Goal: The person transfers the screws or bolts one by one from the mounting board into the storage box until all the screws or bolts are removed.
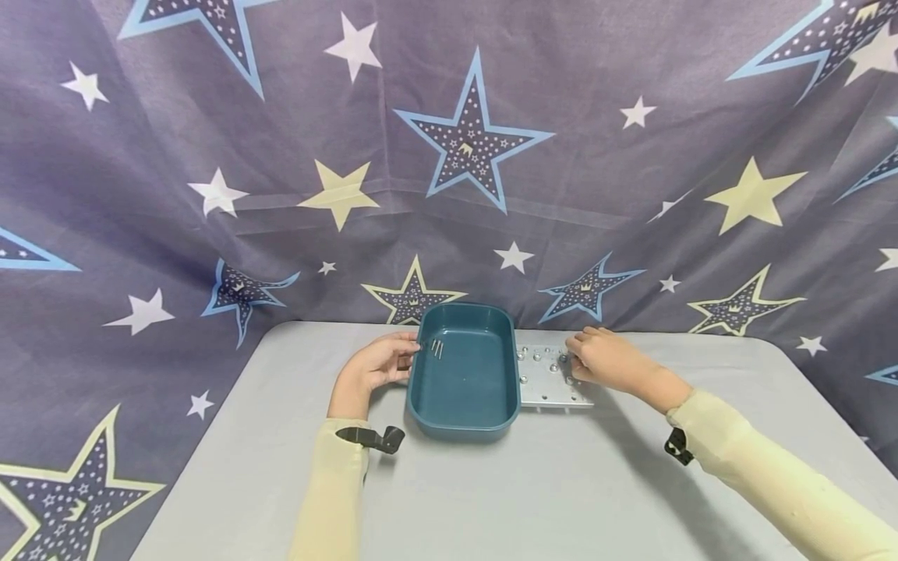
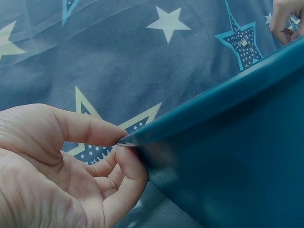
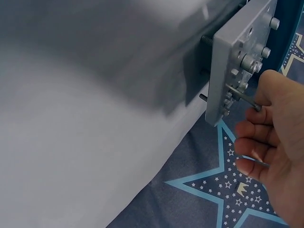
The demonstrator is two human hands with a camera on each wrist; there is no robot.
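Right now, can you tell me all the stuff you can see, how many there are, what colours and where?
Curtain: one, purple-grey with blue, yellow and white stars, behind the table
Table: one, pale grey, under everything
Tray: one, blue-green, on the table
Thin pins: at least three, metallic, inside the tray
Metal plate: one, silver, just right of the tray
Screws: several, some hidden, silver, in the plate
Metal pin: one, silver, at the plate, between right-hand fingers
Wrist bands: two, black, one per wrist
Sleeves: two, cream, on both arms
Hands: two, bare; left hand pinching the tray's rim, right hand pinching that metal pin
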